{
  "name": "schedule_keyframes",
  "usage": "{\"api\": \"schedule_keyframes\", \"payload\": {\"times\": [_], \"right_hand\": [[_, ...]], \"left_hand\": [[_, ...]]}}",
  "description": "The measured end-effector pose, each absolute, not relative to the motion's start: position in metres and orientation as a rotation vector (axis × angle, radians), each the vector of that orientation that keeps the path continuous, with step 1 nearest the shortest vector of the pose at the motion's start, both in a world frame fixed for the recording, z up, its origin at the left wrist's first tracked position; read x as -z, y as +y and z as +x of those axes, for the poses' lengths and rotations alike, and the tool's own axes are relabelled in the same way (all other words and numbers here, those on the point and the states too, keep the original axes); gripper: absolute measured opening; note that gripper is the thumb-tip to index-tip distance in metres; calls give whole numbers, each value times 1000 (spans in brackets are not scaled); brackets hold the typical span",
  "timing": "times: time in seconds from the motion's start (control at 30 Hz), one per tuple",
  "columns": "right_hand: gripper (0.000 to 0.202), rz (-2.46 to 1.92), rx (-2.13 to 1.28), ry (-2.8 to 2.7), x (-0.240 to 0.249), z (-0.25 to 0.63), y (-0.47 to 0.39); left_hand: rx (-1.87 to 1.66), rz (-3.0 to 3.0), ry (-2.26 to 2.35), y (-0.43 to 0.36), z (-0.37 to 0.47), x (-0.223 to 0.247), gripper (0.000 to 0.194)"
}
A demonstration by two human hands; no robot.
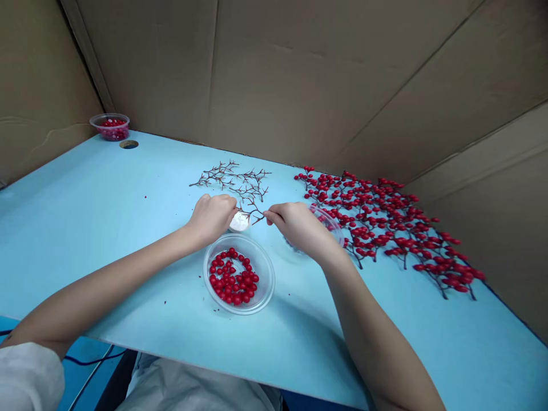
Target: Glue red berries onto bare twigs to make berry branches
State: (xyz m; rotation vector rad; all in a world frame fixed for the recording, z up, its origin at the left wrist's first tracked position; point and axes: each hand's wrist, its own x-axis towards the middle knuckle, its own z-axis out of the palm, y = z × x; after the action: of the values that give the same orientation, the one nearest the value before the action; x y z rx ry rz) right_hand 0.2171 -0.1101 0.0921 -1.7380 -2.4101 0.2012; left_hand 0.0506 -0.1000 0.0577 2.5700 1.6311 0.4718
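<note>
My right hand (295, 225) is closed, pinching the stem end of a bare brown artificial twig (253, 212) between thumb and fingertips. My left hand (213, 218) is closed at the twig's left tips; whatever its fingers pinch there is hidden. Just under the twig stands a small white cup (239, 222), partly covered by the left fingers. Closer to me, a clear plastic bowl (266, 285) holds loose red berries (234, 279). A second clear bowl (331, 220) sits behind my right hand, which hides much of it.
Bare brown twigs (226, 176) lie beyond my hands. Many red-berried branches (377, 220) spread over the right side of the light blue table (141, 228). At the back left corner stands a clear tub (110, 127) with red pieces, near a round hole (129, 144). Cardboard walls surround the table.
</note>
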Motion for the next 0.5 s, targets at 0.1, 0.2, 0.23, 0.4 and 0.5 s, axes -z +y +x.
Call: {"api": "schedule_keyframes", "payload": {"times": [0.1, 0.2, 0.23, 0.4, 0.5], "right_hand": [[30, -1726, -171, -2467, -89, 216, -109], [32, -1783, -206, -2484, -88, 215, -108], [32, -1801, -223, -2489, -88, 215, -107], [30, -1803, -288, -2507, -87, 214, -107], [30, -1800, -310, -2515, -86, 212, -107]], "left_hand": [[-367, 2562, 1625, -97, 50, -55, 24], [-313, 2564, 1609, -95, 50, -52, 24], [-296, 2564, 1609, -94, 50, -51, 24], [-228, 2573, 1603, -95, 50, -49, 25], [-204, 2585, 1596, -97, 51, -51, 24]]}}
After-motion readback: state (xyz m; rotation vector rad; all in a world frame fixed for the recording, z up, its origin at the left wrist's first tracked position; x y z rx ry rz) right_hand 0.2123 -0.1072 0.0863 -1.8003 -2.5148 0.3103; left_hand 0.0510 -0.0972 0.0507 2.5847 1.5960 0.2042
